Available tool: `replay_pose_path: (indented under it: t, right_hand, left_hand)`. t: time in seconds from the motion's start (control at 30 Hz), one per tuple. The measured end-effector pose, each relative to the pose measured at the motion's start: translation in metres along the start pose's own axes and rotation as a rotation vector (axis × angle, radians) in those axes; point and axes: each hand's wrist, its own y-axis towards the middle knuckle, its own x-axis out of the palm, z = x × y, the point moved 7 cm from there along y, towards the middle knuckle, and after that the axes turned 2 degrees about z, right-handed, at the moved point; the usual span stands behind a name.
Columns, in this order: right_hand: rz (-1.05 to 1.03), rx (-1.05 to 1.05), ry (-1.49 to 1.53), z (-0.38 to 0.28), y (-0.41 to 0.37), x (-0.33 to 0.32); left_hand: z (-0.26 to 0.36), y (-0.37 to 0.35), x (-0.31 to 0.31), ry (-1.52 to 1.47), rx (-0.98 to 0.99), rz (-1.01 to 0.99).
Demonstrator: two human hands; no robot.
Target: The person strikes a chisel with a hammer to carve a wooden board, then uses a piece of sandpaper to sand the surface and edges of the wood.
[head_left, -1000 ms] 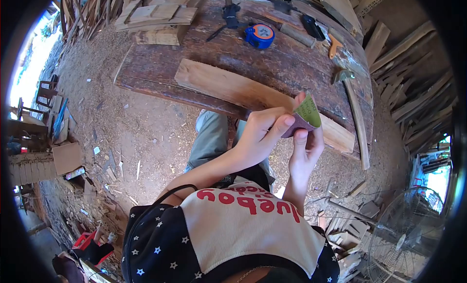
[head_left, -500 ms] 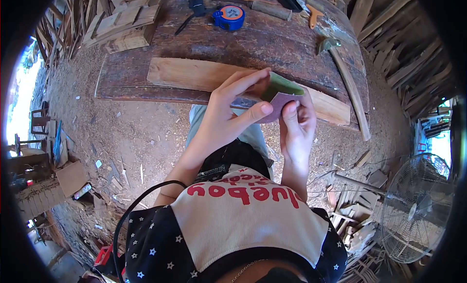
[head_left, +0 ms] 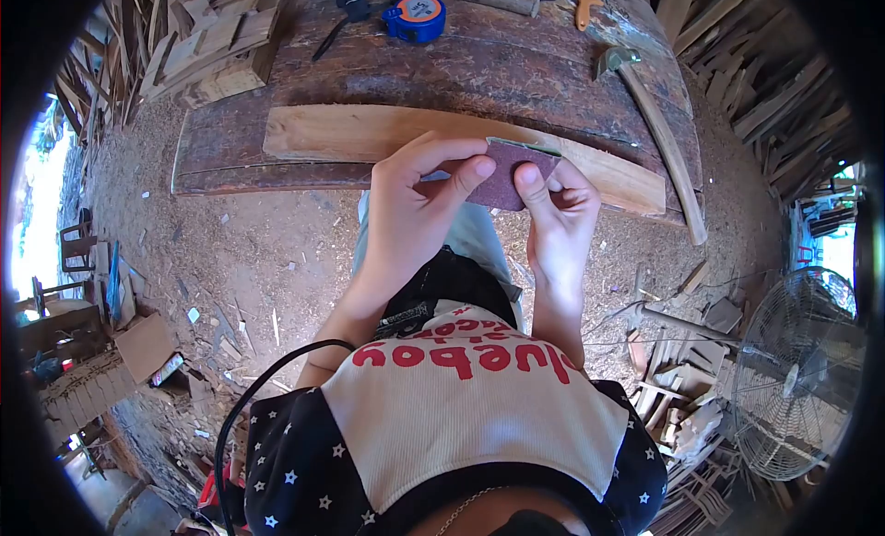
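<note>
Your left hand (head_left: 406, 209) and right hand (head_left: 560, 224) pinch the folded sandpaper (head_left: 499, 180) between thumbs and fingers; align its edges squarely and press the crease evenly.

The dark reddish-brown, worn wooden bench (head_left: 516, 80) carries a long, pale wooden plank (head_left: 332, 133) along its near edge. Beyond lies a round blue tape measure (head_left: 415, 18) with an orange-ringed face; at right, a metal-headed hammer (head_left: 659, 130) with a curved wooden handle.
</note>
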Motion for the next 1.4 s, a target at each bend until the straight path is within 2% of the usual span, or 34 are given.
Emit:
replay_pose_path:
  t: [0.13, 0.27, 0.33, 0.53, 0.63, 0.7, 0.77, 0.83, 0.87, 0.9, 0.97, 1.03, 1.07, 1.13, 1.23, 1.4]
  right_hand:
    - [0.021, -0.003, -0.020, 0.000, 0.000, -0.001]
    - [-0.019, 0.023, -0.042, 0.002, -0.001, 0.000]
    - [-0.043, 0.037, -0.077, 0.002, -0.001, 0.001]
    - [-0.092, 0.031, -0.045, -0.004, -0.003, 0.007]
    - [-0.043, 0.042, -0.111, -0.001, -0.006, -0.001]
    - [0.009, -0.035, -0.241, -0.007, -0.003, -0.004]
    - [-0.003, -0.030, -0.208, -0.007, -0.006, -0.015]
    - [0.017, -0.106, -0.577, -0.019, -0.008, -0.031]
    - [0.134, -0.244, -0.600, -0.033, -0.011, -0.040]
    - [0.249, -0.384, -0.620, -0.048, -0.014, -0.049]
    - [0.383, -0.735, -0.826, -0.075, -0.019, -0.063]
    - [0.390, -0.949, -1.208, -0.074, -0.025, -0.075]
    - [0.393, -0.951, -1.211, -0.062, -0.027, -0.082]
    - [0.140, -0.768, -1.497, -0.027, -0.016, -0.073]
    - [0.104, -0.661, -1.474, -0.028, -0.020, -0.068]
    - [0.140, -0.695, -1.482, -0.027, -0.018, -0.070]
  left_hand:
    - [0.000, -0.001, 0.000, -0.052, -0.057, 0.004]
    - [0.000, -0.001, 0.003, -0.160, -0.030, 0.010]
    - [-0.005, 0.002, -0.002, 0.018, 0.041, 0.053]
    - [-0.013, 0.003, -0.006, 0.002, -0.006, 0.094]
    - [-0.011, 0.002, -0.002, 0.028, -0.002, 0.058]
    - [-0.007, -0.002, 0.002, 0.037, -0.040, 0.040]
    - [-0.004, 0.001, 0.001, 0.048, -0.074, 0.022]
    - [0.022, 0.007, 0.003, 0.333, 0.281, -0.107]
    - [0.024, 0.010, -0.001, 0.460, 0.331, -0.108]
    - [0.025, 0.016, -0.006, 0.455, 0.336, -0.109]
    - [0.034, 0.020, -0.008, 1.004, 0.573, -0.039]
    - [0.017, 0.022, -0.012, 1.046, 0.557, -0.028]
    - [0.009, 0.023, -0.012, 1.109, 0.550, -0.033]
    - [0.001, 0.025, -0.012, 1.169, 0.545, -0.043]
    - [-0.001, 0.025, -0.013, 1.181, 0.556, -0.013]
    - [0.001, 0.025, -0.012, 1.199, 0.605, 0.023]
